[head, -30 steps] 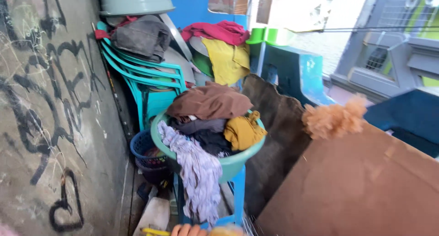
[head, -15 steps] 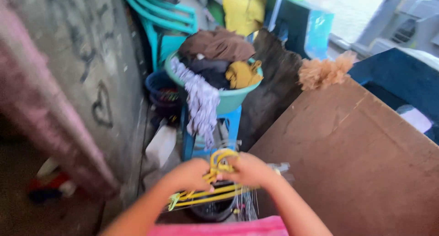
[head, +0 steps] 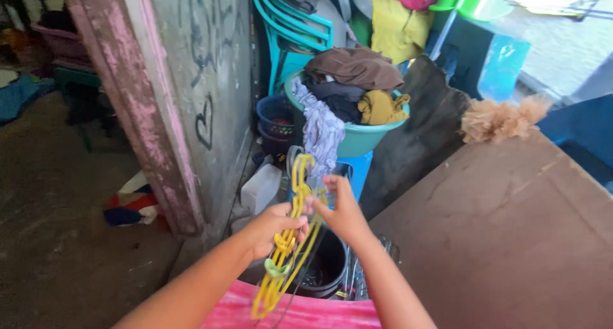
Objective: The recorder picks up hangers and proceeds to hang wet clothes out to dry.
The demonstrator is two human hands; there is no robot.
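Yellow plastic hangers (head: 288,239) hang in a loose bunch between both hands, in front of the person's chest and above a black bucket (head: 324,270) on the ground. The left hand (head: 271,229) has its fingers curled shut around the middle of the bunch, where a pale green clip or hook shows among the yellow. The right hand (head: 343,213) pinches the upper part of one hanger between thumb and fingers, its forefinger raised beside the hooks. The step in hand looks like sorting one hanger free of the tangled bunch. The next move probably calls for the right hand to draw that hanger's hook clear of the others while the left keeps the rest together, since the hooks seem interlocked and could drag neighbours along. Straight ahead, a green basin (head: 361,136) heaped with clothes sits on a blue stool (head: 355,169), a striped cloth (head: 321,132) trailing over the basin's near rim. A brown board (head: 504,239) leans at the right, and a scrawled concrete wall (head: 204,67) stands at the left.
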